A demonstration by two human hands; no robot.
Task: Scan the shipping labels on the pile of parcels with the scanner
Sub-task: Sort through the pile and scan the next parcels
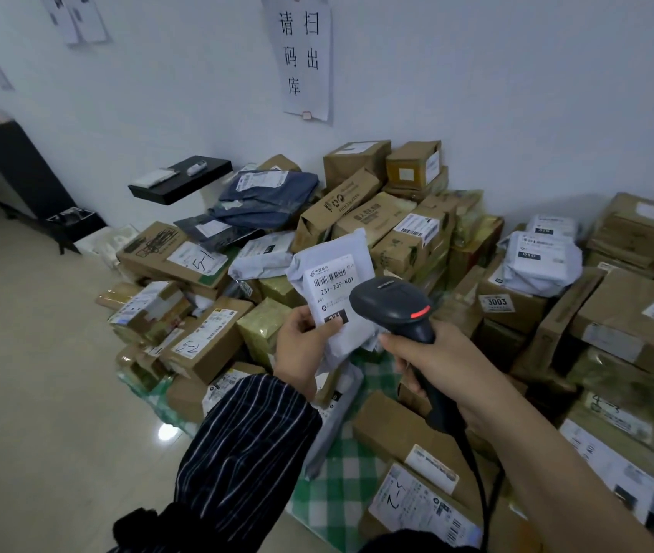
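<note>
Both arms reach forward, the left hand [300,346] pinching a parcel [333,279] upright, the right hand [435,365] gripping the scanner [393,304] beside it.

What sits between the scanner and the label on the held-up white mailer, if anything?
Nothing visible does. The black handheld scanner in the right hand points at the shipping label on the white plastic mailer; its barcode is uncovered. The left hand lays its thumb only on the label's lower edge.

White wall [477,73], beige tiled floor [38,353], black shelf [181,181].
</note>
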